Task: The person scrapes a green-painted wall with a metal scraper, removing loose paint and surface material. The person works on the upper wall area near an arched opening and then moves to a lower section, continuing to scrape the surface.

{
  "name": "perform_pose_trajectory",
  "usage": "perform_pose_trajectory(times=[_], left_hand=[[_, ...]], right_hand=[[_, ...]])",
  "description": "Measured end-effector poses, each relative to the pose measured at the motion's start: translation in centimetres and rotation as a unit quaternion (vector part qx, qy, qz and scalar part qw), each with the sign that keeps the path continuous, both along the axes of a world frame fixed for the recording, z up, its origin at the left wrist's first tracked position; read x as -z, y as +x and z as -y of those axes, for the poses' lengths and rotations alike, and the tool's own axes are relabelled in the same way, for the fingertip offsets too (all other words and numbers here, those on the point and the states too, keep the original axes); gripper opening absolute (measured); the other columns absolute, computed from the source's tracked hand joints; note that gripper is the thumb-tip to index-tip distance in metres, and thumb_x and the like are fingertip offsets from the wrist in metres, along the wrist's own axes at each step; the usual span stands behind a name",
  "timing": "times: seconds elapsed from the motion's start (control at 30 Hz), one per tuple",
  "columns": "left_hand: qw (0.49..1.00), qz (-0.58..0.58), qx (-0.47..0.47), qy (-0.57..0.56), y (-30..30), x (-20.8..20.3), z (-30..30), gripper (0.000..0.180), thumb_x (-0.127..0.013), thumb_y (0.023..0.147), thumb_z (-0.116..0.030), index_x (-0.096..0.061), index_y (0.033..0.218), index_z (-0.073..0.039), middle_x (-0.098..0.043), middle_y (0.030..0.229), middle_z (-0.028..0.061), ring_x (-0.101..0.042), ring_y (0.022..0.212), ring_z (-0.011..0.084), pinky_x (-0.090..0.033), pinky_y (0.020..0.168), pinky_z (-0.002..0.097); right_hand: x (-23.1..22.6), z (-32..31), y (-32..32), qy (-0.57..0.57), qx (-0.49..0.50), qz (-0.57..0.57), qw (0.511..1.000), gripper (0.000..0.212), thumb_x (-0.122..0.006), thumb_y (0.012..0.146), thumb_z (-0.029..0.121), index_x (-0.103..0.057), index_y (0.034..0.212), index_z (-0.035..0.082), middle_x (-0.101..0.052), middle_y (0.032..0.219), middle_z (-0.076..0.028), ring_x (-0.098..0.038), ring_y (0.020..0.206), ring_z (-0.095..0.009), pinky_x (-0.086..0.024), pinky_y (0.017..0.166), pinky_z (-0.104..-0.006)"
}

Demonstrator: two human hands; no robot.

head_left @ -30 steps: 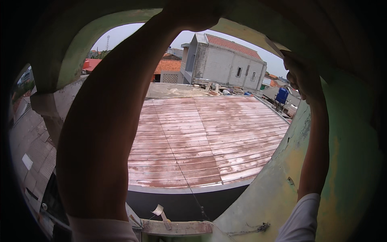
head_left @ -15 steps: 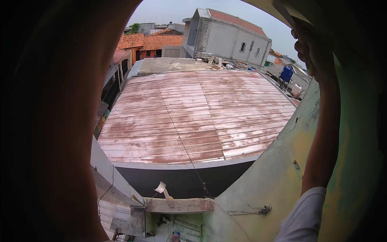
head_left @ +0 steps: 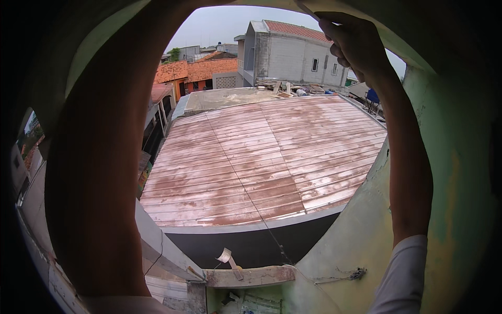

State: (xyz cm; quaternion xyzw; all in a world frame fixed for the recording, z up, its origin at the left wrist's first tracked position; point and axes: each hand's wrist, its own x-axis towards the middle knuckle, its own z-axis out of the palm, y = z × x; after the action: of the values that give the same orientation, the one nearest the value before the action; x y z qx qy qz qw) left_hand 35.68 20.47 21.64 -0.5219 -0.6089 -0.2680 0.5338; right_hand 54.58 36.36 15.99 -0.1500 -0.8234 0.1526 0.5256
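My right hand (head_left: pixel 358 47) is raised at the upper right, with its fingers closed around a thin, flat, blade-like tool (head_left: pixel 308 9). The tool runs up to the top edge against the pale underside of the wall opening (head_left: pixel 405 49); its exact kind is not clear. On the left, my left forearm (head_left: pixel 99 157) rises close to the camera, dark and large, and bends right along the top edge. The left hand lies beyond the picture, so its fingers and anything in them are hidden.
Below spreads a rusty, pinkish corrugated roof (head_left: pixel 261 162), crossed by a thin cable. A worn green wall (head_left: pixel 361 230) slopes down on the right. A cut pale pipe piece (head_left: pixel 225 255) is on a ledge (head_left: pixel 251 276). A grey house (head_left: pixel 293 55) stands beyond.
My right hand has moved left along the top with the tool. My left arm has shifted, and its bend now shows near the top. The view has turned slightly left.
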Motion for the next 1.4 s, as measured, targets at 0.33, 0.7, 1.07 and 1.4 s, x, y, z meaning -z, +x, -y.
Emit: perform_pose_trajectory(times=[0.33,0.7,1.07,1.4], left_hand=[[0.998,-0.027,-0.029,0.057,-0.3,0.2,-1.4,0.051,-0.043,0.107,-0.055,-0.039,0.153,-0.034,-0.022,0.162,0.0136,-0.010,0.153,0.0445,-0.005,0.118,0.0751],[1.000,0.009,0.000,-0.007,-0.4,-0.5,-0.8,0.051,-0.046,0.106,-0.053,-0.039,0.153,-0.034,-0.025,0.160,0.0154,-0.012,0.151,0.0423,-0.006,0.117,0.0726],[1.000,-0.014,0.015,0.001,-0.2,-0.7,-1.4,0.051,-0.047,0.106,-0.052,-0.039,0.153,-0.034,-0.026,0.161,0.0129,-0.015,0.152,0.0423,-0.006,0.117,0.0762],[1.000,-0.019,0.011,-0.006,-0.3,-0.9,-1.4,0.051,-0.049,0.105,-0.050,-0.040,0.152,-0.033,-0.025,0.161,0.0132,-0.017,0.152,0.0402,-0.006,0.118,0.0731]], right_hand=[[-0.8,-3.7,-4.5,0.089,0.053,-0.026,0.994,0.028,-0.065,0.102,0.020,-0.070,0.124,0.003,-0.052,0.061,0.002,-0.041,0.043,-0.005,-0.032,0.040,-0.0255],[-0.2,-4.3,-8.5,0.271,0.071,-0.100,0.955,0.022,-0.064,0.101,0.020,-0.078,0.106,0.004,-0.077,0.092,-0.017,-0.065,0.066,-0.021,-0.054,0.076,-0.0383],[-1.1,-3.9,-4.6,0.179,0.123,-0.054,0.975,0.015,-0.065,0.093,0.013,-0.078,0.099,0.008,-0.076,0.099,-0.020,-0.075,0.093,-0.036,-0.058,0.087,-0.0423],[-0.8,-5.9,-1.3,0.233,0.139,-0.077,0.959,0.018,-0.065,0.099,0.019,-0.078,0.101,0.007,-0.076,0.096,-0.019,-0.075,0.085,-0.037,-0.059,0.080,-0.0430]])
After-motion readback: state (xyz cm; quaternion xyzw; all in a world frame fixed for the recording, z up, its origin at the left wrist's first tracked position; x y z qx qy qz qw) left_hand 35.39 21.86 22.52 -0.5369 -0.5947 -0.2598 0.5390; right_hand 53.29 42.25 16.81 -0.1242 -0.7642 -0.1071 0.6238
